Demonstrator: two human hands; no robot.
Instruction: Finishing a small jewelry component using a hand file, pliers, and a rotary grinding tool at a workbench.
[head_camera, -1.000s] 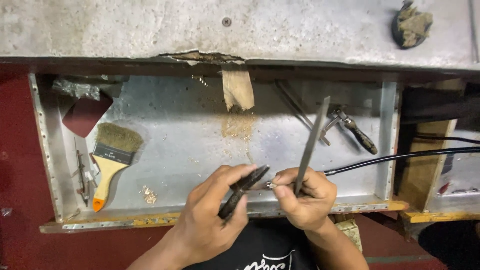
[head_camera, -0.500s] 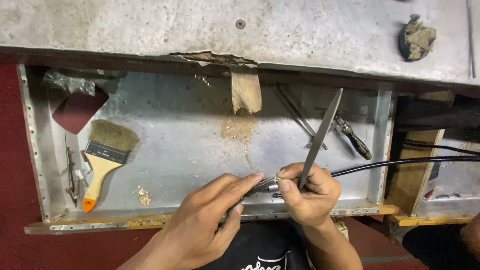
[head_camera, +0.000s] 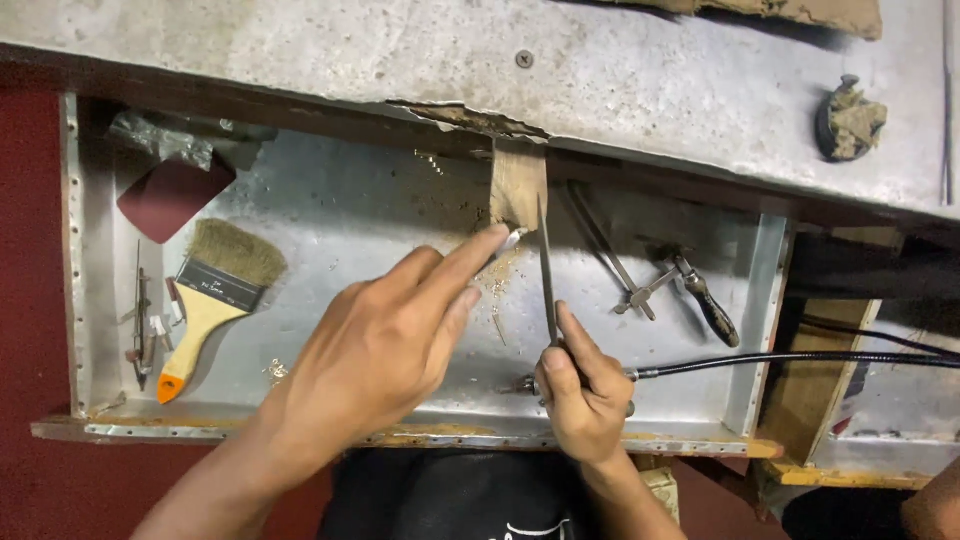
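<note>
My left hand (head_camera: 385, 340) reaches forward over the shallow metal tray (head_camera: 330, 215), its thumb and forefinger pinched on a small silvery piece (head_camera: 514, 237). That piece is just below a wooden block (head_camera: 518, 185) at the tray's back edge. My right hand (head_camera: 580, 395) stays near the tray's front rim. It grips a slim flat metal file (head_camera: 546, 270) that stands upright, together with the metal end of a black flexible cable (head_camera: 800, 358) running off to the right.
A paintbrush with an orange-tipped wooden handle (head_camera: 215, 290) and a dark red sheet (head_camera: 170, 195) lie at the tray's left. Dark-handled pliers (head_camera: 705, 300) and a thin rod (head_camera: 600, 240) lie at the right. A lumpy dark object (head_camera: 850, 120) sits on the worn benchtop.
My left hand has left my right hand and stretched forward toward the wooden block. The file has swung from a rightward tilt to nearly upright.
</note>
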